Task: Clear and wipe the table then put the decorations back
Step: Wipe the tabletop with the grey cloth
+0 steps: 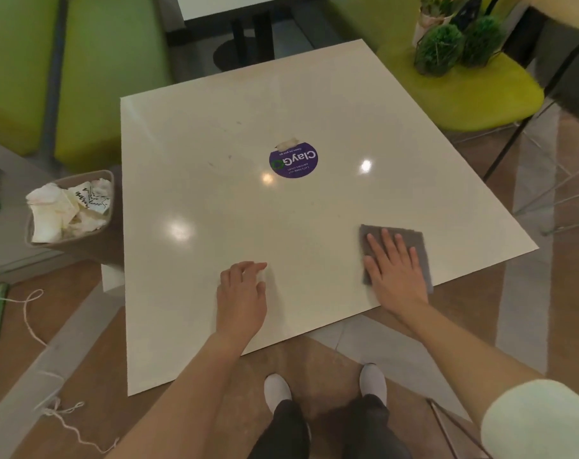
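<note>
A square cream table (215, 200) fills the middle of the head view, with a round purple sticker (294, 164) near its centre and a small scrap (286, 144) at the sticker's far edge. My right hand (394, 263) lies flat, fingers spread, pressing a grey cloth (413, 236) onto the table near its right corner. My left hand (243, 293) rests on the tabletop near the front edge with fingers loosely bent, holding nothing I can see. The decorations, two green ball plants (439, 49) and a flower pot (428, 21), stand on the yellow-green chair (473, 97) at the far right.
A brown bin (96, 240) stuffed with crumpled paper stands at the table's left side. Green bench seats (92, 77) line the far left, and another table's base (245, 38) stands behind. String (33, 313) lies on the floor at left. My feet are below the front edge.
</note>
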